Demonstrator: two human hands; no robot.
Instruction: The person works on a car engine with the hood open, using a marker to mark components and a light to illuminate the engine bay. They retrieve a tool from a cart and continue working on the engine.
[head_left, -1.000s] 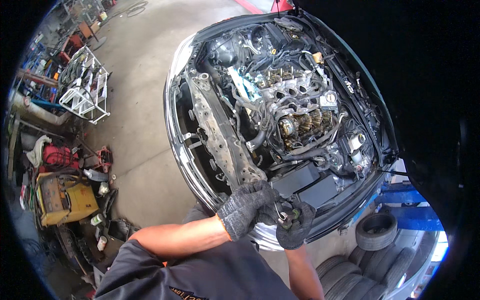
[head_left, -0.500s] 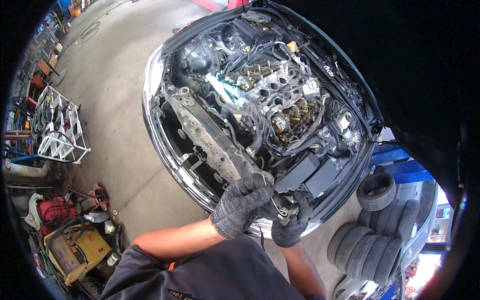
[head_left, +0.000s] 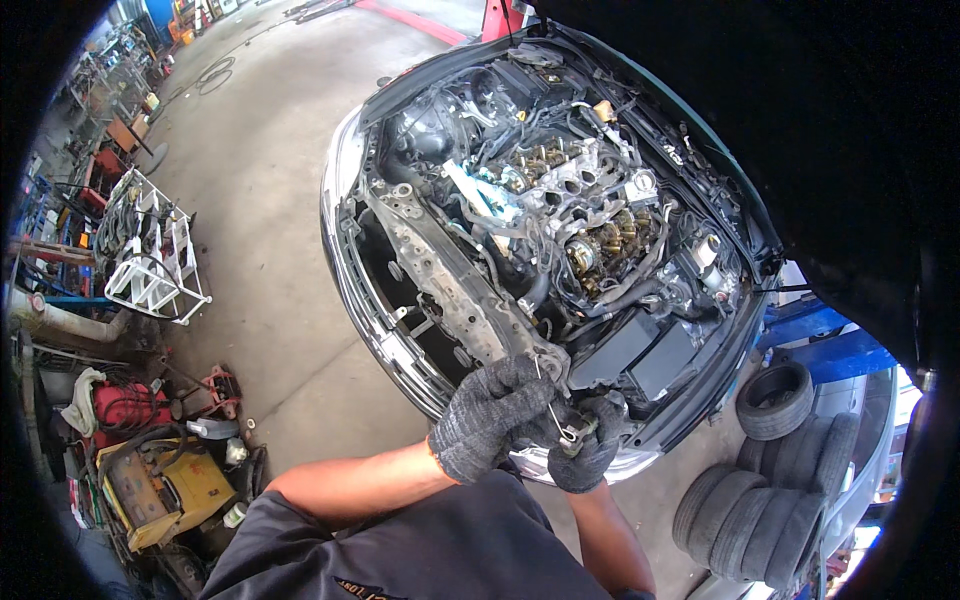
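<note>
The head view took in the car (head_left: 342,165), its bonnet (head_left: 800,150) up, presumably so the bay could be worked from above. Tyres (head_left: 745,520) were piled off the right of the car's near side, likely to keep them out of the way. In the middle of the car's bay sat the engine (head_left: 600,205), its valve gear bare; along the car's front ran a crossbar (head_left: 450,270).

Between the person's body and the car's near corner were both gloved hands. The right hand (head_left: 588,440) was clamped round a small dark part (head_left: 575,424), probably to keep it steady near the chest, where it could be seen closely. A thin, hooked rod (head_left: 552,410) lay between the hands, its bent end at the part.

The left forearm came in slantwise from the lower left, the left hand (head_left: 487,418) turned knuckles up, fingers curled in beside the rod; whether they pinched it could not be told. The right forearm rose more steeply, wrist bent so that its fingers folded toward the left hand, the two nearly meeting over the part.
</note>
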